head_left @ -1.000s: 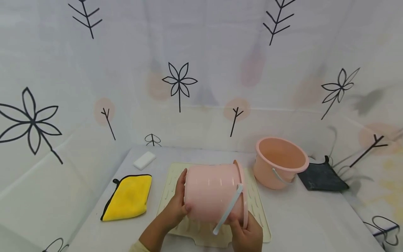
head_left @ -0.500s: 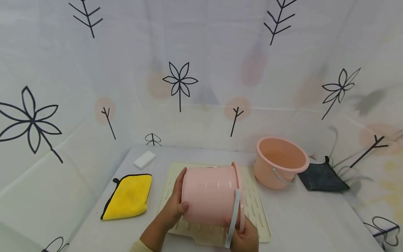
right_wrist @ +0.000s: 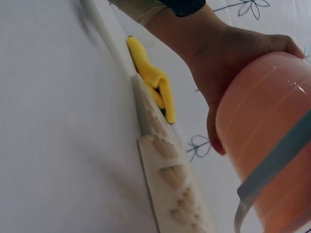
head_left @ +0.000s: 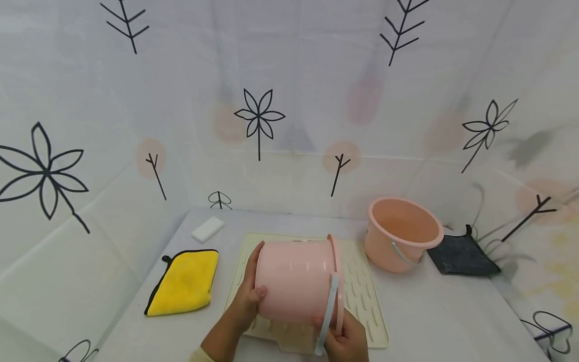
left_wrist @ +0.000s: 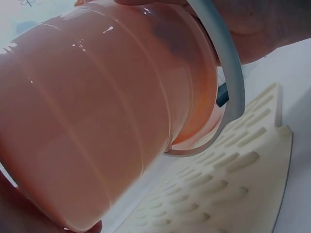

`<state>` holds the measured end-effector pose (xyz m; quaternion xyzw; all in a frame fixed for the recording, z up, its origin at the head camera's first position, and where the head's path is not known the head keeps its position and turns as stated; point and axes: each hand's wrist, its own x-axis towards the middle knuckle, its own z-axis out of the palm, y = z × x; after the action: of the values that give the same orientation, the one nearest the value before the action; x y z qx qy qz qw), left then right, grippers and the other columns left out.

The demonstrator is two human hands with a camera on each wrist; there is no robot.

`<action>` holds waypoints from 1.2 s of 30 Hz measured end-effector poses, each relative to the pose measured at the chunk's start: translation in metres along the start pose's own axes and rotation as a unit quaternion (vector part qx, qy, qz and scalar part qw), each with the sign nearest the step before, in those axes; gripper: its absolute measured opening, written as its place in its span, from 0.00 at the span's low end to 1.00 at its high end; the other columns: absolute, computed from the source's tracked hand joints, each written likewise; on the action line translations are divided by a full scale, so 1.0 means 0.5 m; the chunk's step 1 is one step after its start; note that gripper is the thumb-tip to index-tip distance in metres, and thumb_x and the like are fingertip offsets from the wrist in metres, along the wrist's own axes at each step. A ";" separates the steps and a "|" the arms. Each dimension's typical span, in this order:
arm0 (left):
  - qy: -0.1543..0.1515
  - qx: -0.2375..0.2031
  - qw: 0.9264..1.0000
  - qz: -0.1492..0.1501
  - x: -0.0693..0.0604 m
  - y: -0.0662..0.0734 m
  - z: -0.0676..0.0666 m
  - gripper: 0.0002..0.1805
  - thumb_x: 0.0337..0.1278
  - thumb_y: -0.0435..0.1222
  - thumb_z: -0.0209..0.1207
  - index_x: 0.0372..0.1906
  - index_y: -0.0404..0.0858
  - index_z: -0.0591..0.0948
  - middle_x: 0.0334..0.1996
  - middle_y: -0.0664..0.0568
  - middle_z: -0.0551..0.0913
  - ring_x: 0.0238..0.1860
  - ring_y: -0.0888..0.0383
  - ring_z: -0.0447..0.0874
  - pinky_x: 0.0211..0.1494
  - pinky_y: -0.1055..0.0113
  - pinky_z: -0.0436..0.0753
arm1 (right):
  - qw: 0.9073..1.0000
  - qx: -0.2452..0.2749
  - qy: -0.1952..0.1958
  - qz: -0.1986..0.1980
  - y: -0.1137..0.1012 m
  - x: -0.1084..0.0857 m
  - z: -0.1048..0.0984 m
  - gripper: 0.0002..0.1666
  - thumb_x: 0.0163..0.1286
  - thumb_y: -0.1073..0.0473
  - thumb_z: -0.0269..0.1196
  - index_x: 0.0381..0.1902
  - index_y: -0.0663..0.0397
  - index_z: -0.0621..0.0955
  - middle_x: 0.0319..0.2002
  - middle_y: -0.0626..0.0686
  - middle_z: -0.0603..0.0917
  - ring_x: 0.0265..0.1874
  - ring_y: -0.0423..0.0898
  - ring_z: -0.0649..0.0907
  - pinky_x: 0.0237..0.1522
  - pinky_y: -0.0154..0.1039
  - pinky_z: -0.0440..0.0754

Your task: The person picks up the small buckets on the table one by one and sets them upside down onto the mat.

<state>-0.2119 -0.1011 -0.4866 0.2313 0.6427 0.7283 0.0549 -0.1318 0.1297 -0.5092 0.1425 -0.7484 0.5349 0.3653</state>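
A pink plastic bucket [head_left: 294, 281] lies sideways in the air over a cream draining tray [head_left: 362, 281], its mouth toward the right. My left hand [head_left: 246, 299] grips it round the base, thumb on the near side. At the rim, my right hand [head_left: 350, 339] holds the lower edge beside the hanging pale grey handle [head_left: 326, 314]. In the left wrist view the bucket's wall [left_wrist: 87, 111] fills much of the picture, with the ridged tray [left_wrist: 252, 189] below. The right wrist view shows the left hand [right_wrist: 228, 63] spread across the base. The bucket's inside is mostly hidden.
A second pink bucket [head_left: 384, 254] stands upright at the back right, next to a dark folded cloth [head_left: 463, 254]. On the left lie a yellow cloth with black edging [head_left: 185, 281] and a white block [head_left: 207, 230]. Patterned white sheets enclose the table.
Both hands have shifted the bucket slightly left. Its handle has swung from slanting to hanging more nearly straight down. The other things have stayed put.
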 end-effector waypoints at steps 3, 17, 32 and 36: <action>0.011 0.007 1.000 -0.005 -0.002 -0.001 -0.008 0.48 0.67 0.58 0.51 0.85 0.63 0.40 0.79 0.38 0.51 0.67 0.36 0.64 0.58 0.49 0.76 | 0.998 -0.018 -0.033 -0.048 0.016 0.006 -0.012 0.22 0.46 0.75 0.76 0.37 0.50 0.85 0.29 0.44 0.87 0.28 0.33 0.83 0.33 0.24 0.80; 0.042 -0.027 0.999 -0.016 -0.010 0.030 -0.036 0.46 0.68 0.57 0.49 0.84 0.66 0.40 0.81 0.43 0.48 0.67 0.36 0.60 0.60 0.52 0.76 | 0.981 -0.095 -0.134 -0.099 0.079 0.035 -0.102 0.10 0.67 0.62 0.72 0.43 0.50 0.82 0.36 0.43 0.84 0.33 0.34 0.81 0.39 0.29 0.81; 0.093 -0.026 0.994 -0.048 -0.031 0.062 -0.078 0.40 0.71 0.52 0.39 0.83 0.59 0.40 0.73 0.46 0.57 0.63 0.45 0.65 0.57 0.60 0.80 | 0.846 -0.339 -0.335 0.240 0.130 0.074 -0.201 0.32 0.65 0.37 0.73 0.54 0.53 0.84 0.55 0.57 0.84 0.56 0.60 0.83 0.59 0.65 0.80; 0.116 -0.043 0.989 -0.080 -0.040 0.068 -0.088 0.35 0.72 0.54 0.35 0.80 0.54 0.45 0.60 0.47 0.66 0.55 0.49 0.72 0.51 0.63 0.84 | 0.830 -0.319 -0.377 0.258 0.148 0.069 -0.207 0.45 0.59 0.34 0.75 0.64 0.58 0.80 0.65 0.67 0.79 0.65 0.69 0.78 0.64 0.69 0.75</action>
<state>-0.2045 -0.1545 -0.4621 0.0904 0.6291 0.7706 0.0475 -0.1593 0.2581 -0.5199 0.0102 -0.9667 0.2456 -0.0713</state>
